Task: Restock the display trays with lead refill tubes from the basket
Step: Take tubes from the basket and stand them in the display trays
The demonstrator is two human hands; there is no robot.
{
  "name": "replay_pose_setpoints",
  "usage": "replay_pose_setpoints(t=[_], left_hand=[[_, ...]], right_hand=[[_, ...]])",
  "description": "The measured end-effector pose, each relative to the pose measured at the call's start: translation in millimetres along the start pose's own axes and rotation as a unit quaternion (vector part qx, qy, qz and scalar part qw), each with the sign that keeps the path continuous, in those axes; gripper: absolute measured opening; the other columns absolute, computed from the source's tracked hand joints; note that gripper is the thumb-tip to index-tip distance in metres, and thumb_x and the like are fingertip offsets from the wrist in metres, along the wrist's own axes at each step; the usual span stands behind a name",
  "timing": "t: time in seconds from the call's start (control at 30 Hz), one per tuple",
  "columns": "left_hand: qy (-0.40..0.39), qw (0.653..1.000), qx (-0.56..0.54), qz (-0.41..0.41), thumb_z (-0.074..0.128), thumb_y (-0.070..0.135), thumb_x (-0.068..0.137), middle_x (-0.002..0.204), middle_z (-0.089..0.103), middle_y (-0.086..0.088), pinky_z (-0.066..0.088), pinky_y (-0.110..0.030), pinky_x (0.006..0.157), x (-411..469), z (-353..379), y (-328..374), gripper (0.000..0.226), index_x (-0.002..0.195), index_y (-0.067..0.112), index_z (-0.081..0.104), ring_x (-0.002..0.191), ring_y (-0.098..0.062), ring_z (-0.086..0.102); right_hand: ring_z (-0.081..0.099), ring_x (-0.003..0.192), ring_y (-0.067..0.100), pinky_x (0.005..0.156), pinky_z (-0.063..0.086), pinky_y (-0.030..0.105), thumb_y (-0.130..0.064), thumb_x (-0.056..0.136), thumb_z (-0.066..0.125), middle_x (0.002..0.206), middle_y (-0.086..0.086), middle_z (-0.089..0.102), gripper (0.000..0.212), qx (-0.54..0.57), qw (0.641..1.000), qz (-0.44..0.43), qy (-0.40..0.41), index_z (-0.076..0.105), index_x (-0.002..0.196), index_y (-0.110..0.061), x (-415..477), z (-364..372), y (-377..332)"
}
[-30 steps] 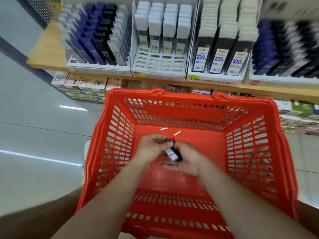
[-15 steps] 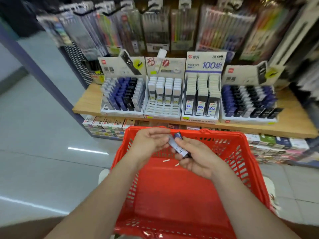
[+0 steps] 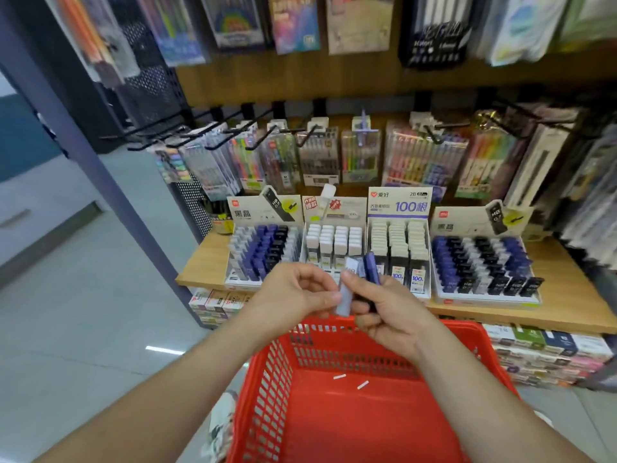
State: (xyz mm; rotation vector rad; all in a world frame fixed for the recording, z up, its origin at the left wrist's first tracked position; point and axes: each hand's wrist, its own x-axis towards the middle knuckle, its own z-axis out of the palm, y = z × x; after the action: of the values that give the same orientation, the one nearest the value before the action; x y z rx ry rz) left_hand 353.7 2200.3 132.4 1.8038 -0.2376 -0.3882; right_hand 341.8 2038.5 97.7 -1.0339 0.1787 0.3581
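One red slatted plastic basket (image 3: 273, 389); above it, two flat tubes: pale tube (image 3: 344, 297) pinched by my left hand (image 3: 293, 292), blue tube (image 3: 372, 267) gripped in my right hand (image 3: 394, 309).

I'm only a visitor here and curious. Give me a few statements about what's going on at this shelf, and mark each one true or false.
1. Both the left hand and the right hand grip lead refill tubes. True.
2. The red basket is piled full of tubes. False: its floor shows only two small white scraps.
3. Four display trays stand side by side on the wooden shelf. True.
4. A hand is pressing a tube into the rightmost tray. False: both hands hold the tubes in the air above the basket's far rim, touching no tray.
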Motion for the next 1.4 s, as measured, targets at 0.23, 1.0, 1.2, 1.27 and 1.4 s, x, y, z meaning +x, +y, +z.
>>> replay_pose_setpoints(t=[0.23, 1.0, 1.2, 1.27, 1.4], left_hand=[[-0.033, 0.998, 0.058, 0.008, 0.079, -0.001, 0.072, 0.078, 0.065, -0.005, 0.052, -0.027, 0.066, 19, -24, 11, 0.061, 0.120, 0.030, 0.057, 0.060, -0.012, 0.059], [0.232, 0.933, 0.272, -0.034, 0.069, 0.002, 0.080, 0.075, 0.070, -0.010, 0.058, -0.044, 0.074, 116, -230, -109, 0.016, 0.079, 0.018, 0.064, 0.072, -0.025, 0.069], [0.193, 0.929, 0.316, -0.007, 0.072, 0.008, 0.081, 0.095, 0.064, -0.005, 0.047, -0.010, 0.062, 138, -226, -139, 0.009, 0.087, 0.015, 0.069, 0.073, -0.009, 0.062], [0.189, 0.927, 0.324, -0.004, 0.072, 0.011, 0.082, 0.092, 0.066, -0.003, 0.045, -0.010, 0.062, 140, -225, -144, 0.009, 0.089, 0.016, 0.070, 0.072, -0.006, 0.061], [0.200, 0.934, 0.297, 0.000, 0.073, 0.011, 0.082, 0.084, 0.070, -0.004, 0.054, -0.028, 0.078, 140, -226, -146, 0.012, 0.093, 0.015, 0.072, 0.075, -0.013, 0.065]], right_hand=[[0.028, 0.031, 0.001, 0.032, 0.017, 0.014, -0.025, 0.087, 0.067, 0.044, -0.006, 0.048, 0.016, -0.126, 0.992, 0.031, -0.005, 0.058, 0.088, -0.012, 10, 21, -17], [0.065, 0.055, 0.018, 0.039, 0.046, 0.020, -0.010, 0.089, 0.062, 0.073, 0.009, 0.068, 0.020, -0.038, 0.996, 0.055, 0.060, 0.068, 0.105, -0.001, 130, 57, 56], [0.029, 0.038, 0.007, 0.034, 0.021, 0.016, -0.023, 0.076, 0.066, 0.070, 0.013, 0.062, 0.035, -0.057, 0.996, 0.052, 0.050, 0.062, 0.102, -0.001, 144, 56, 75], [0.030, 0.039, 0.007, 0.034, 0.021, 0.015, -0.021, 0.075, 0.066, 0.068, 0.012, 0.061, 0.035, -0.051, 0.996, 0.055, 0.056, 0.062, 0.101, 0.001, 146, 55, 78], [0.033, 0.040, 0.007, 0.033, 0.022, 0.015, -0.017, 0.076, 0.065, 0.066, 0.012, 0.058, 0.038, -0.045, 0.995, 0.069, 0.055, 0.061, 0.106, 0.008, 146, 52, 82]])
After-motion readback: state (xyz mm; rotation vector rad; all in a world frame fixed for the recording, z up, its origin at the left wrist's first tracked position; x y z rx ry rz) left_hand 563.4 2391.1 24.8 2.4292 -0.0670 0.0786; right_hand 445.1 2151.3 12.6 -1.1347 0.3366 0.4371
